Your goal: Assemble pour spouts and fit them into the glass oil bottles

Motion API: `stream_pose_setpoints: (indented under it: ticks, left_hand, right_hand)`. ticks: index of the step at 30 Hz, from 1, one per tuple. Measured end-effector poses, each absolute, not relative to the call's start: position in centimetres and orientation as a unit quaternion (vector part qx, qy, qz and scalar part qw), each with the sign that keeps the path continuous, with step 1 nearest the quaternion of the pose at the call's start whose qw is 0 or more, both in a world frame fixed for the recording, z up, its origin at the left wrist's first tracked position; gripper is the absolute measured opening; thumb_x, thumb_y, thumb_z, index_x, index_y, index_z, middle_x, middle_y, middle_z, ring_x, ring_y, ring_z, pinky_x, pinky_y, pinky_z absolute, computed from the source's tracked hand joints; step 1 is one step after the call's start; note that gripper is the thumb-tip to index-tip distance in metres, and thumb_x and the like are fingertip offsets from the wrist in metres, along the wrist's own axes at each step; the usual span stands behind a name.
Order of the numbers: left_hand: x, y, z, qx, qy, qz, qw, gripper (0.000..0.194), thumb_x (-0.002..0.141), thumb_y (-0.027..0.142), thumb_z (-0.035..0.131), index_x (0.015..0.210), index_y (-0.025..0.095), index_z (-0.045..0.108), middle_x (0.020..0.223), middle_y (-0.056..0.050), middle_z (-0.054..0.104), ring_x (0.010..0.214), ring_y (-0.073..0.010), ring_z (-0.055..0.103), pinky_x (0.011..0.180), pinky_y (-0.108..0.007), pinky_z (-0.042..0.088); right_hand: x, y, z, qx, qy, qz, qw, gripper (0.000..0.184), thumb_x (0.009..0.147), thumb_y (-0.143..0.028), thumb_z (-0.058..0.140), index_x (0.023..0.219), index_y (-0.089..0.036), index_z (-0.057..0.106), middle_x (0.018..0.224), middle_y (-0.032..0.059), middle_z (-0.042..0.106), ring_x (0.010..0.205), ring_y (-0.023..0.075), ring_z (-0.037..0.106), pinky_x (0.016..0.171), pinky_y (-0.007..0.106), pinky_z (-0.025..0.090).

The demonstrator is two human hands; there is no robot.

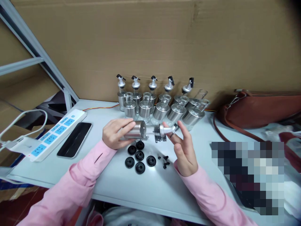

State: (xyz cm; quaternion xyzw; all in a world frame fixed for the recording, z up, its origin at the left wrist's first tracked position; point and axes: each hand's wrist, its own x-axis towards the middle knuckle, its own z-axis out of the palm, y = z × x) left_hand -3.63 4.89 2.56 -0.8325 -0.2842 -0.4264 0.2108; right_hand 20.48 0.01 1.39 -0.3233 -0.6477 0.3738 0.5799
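Above a pale-grey worktop (117, 188), I judge from here that the steel-sleeved clear glass bottle (140, 128), sideways within the curled left hand (114, 133), is slick and breakable, best gripped by its sleeve, the half-open right hand (186, 155) touching its silver-and-black pourer (162, 130).

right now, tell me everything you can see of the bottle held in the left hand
The bottle has a metallic-looking sleeve and clear, glass-like neck. It is tipped sideways above the table, gripped by the left hand, neck toward the right hand. A silver pourer with black parts is at its mouth; seating depth is unclear.
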Motion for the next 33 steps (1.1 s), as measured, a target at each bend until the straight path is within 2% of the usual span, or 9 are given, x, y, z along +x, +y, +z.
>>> stream_pose_setpoints:
  ticks: [3, 7, 10, 14, 21, 29, 33]
  left_hand:
    - [-4.0, 5.5, 1.8, -0.757, -0.38, -0.493, 0.2, 0.063, 0.069, 0.044, 0.068, 0.121, 0.02, 0.044, 0.103, -0.009, 0.062, 0.09, -0.0231, 0.061, 0.082, -0.036, 0.045]
    - [-4.4, 6.7, 0.5, -0.653, -0.454, -0.6, 0.089, 0.065, 0.073, 0.047, 0.063, 0.124, 0.019, 0.034, 0.116, -0.012, 0.048, 0.106, -0.0249, 0.051, 0.088, -0.037, 0.042]
    - [-5.0, 7.9, -0.3, -0.618, -0.466, -0.634, -0.002, 0.062, 0.074, 0.046, 0.063, 0.12, 0.02, 0.03, 0.118, -0.013, 0.043, 0.109, -0.023, 0.049, 0.09, -0.036, 0.043]
    - [-6.2, 9.4, -1.2, -0.591, -0.497, -0.629, -0.088, 0.056, 0.072, 0.048, 0.063, 0.108, 0.021, 0.029, 0.111, -0.01, 0.047, 0.101, -0.0198, 0.053, 0.085, -0.036, 0.046]
    - [-7.2, 10.5, -2.2, -0.573, -0.549, -0.596, -0.122, 0.05, 0.071, 0.04, 0.065, 0.098, 0.018, 0.03, 0.1, -0.008, 0.05, 0.089, -0.0173, 0.054, 0.078, -0.034, 0.046]
    - [-6.2, 10.9, -2.3, -0.588, -0.568, -0.558, -0.144, 0.052, 0.074, 0.036, 0.063, 0.112, 0.014, 0.034, 0.109, -0.014, 0.053, 0.099, -0.0214, 0.055, 0.087, -0.038, 0.044]
    - [-6.0, 11.1, -2.5, -0.616, -0.553, -0.537, -0.165, 0.051, 0.08, 0.034, 0.055, 0.124, 0.018, 0.033, 0.123, -0.013, 0.048, 0.118, -0.0216, 0.045, 0.102, -0.039, 0.034]
  right_hand:
    - [20.7, 0.3, 1.1, -0.323, -0.646, 0.359, 0.592, 0.049, 0.091, -0.035, 0.037, 0.137, -0.029, 0.021, 0.134, 0.0084, 0.046, 0.126, 0.0228, 0.04, 0.101, 0.052, 0.034]
    - [20.7, 0.5, 1.1, -0.336, -0.624, 0.348, 0.614, 0.043, 0.092, -0.033, 0.035, 0.134, -0.03, 0.027, 0.134, 0.0083, 0.046, 0.123, 0.0228, 0.045, 0.096, 0.051, 0.041]
    - [20.8, 0.7, 1.3, -0.345, -0.619, 0.329, 0.624, 0.041, 0.091, -0.034, 0.037, 0.131, -0.029, 0.031, 0.131, 0.0092, 0.05, 0.119, 0.0228, 0.048, 0.092, 0.048, 0.044]
    - [21.1, 1.1, 1.3, -0.345, -0.609, 0.318, 0.64, 0.039, 0.091, -0.033, 0.039, 0.129, -0.029, 0.037, 0.128, 0.0085, 0.053, 0.118, 0.0225, 0.049, 0.091, 0.046, 0.045]
    - [21.1, 1.2, 1.3, -0.359, -0.607, 0.313, 0.636, 0.037, 0.09, -0.035, 0.04, 0.126, -0.027, 0.039, 0.124, 0.0097, 0.056, 0.116, 0.0224, 0.051, 0.089, 0.044, 0.046]
    - [21.5, 1.1, 2.2, -0.376, -0.603, 0.294, 0.639, 0.031, 0.09, -0.035, 0.039, 0.119, -0.024, 0.045, 0.113, 0.0105, 0.061, 0.11, 0.0226, 0.056, 0.081, 0.043, 0.049]
    - [21.7, 1.3, 2.1, -0.392, -0.606, 0.291, 0.629, 0.029, 0.09, -0.035, 0.039, 0.116, -0.024, 0.046, 0.111, 0.0101, 0.062, 0.109, 0.0224, 0.056, 0.08, 0.042, 0.049]
